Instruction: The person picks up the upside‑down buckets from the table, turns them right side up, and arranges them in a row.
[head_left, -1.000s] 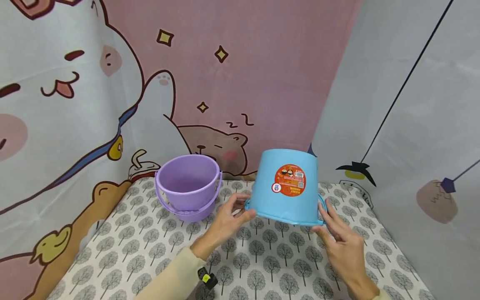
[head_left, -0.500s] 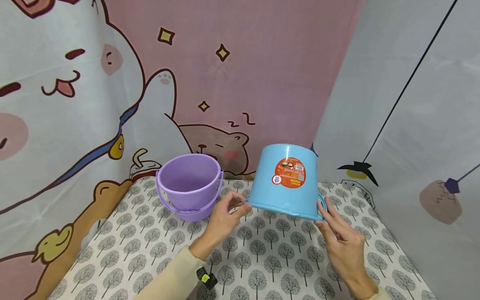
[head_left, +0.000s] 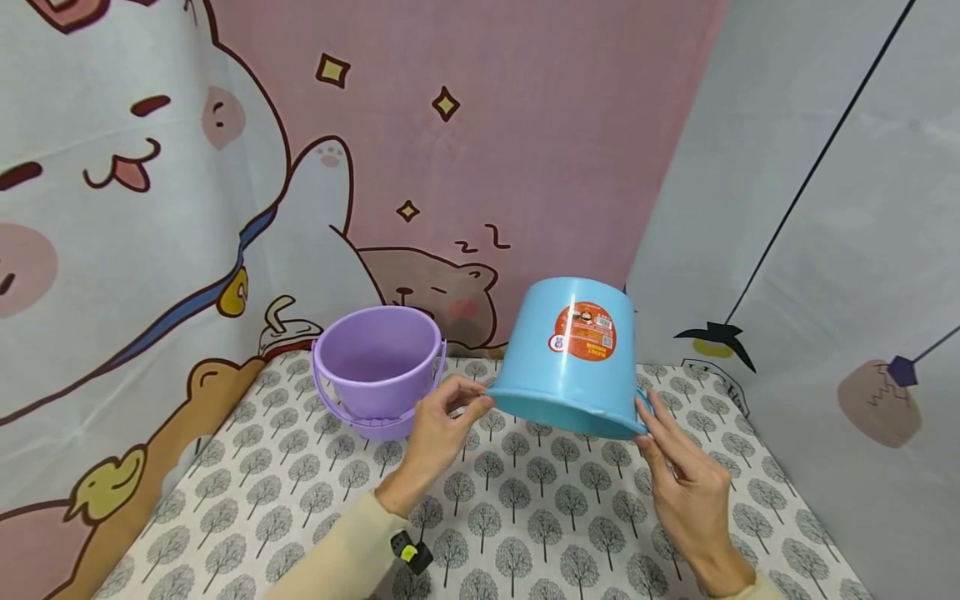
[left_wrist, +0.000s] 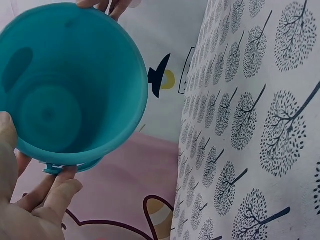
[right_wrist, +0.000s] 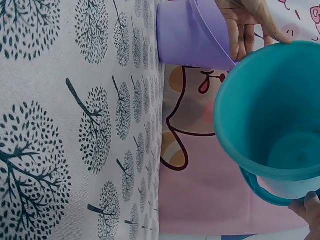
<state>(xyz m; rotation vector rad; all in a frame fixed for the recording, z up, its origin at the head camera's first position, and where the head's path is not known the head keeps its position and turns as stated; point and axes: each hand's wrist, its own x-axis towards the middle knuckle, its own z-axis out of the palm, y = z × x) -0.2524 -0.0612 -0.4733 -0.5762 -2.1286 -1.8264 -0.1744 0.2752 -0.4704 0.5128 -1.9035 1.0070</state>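
Observation:
A light blue bucket (head_left: pixel 570 358) is held upside down and tilted above the table, its mouth toward me and an orange label (head_left: pixel 586 332) on its side. My left hand (head_left: pixel 437 429) pinches its rim at the left with thumb and fingers. On the opposite side my right hand (head_left: pixel 686 492) grips the rim and handle area. The left wrist view looks into the bucket's hollow inside (left_wrist: pixel 65 95), which holds nothing. Below the rim in the right wrist view hangs the blue handle (right_wrist: pixel 265 192). A purple bucket (head_left: pixel 382 358) stands upright to the left, handle lowered in front.
The table is covered by a white cloth (head_left: pixel 480 567) printed with grey trees. Behind it and at both sides hang cartoon-printed curtains (head_left: pixel 555 142). A small black device with a yellow mark (head_left: pixel 411 552) sits on my left sleeve.
The blue bucket has risen slightly and tipped, so its underside opening now shows below the rim. Both hands have moved with it. The purple bucket stays in place.

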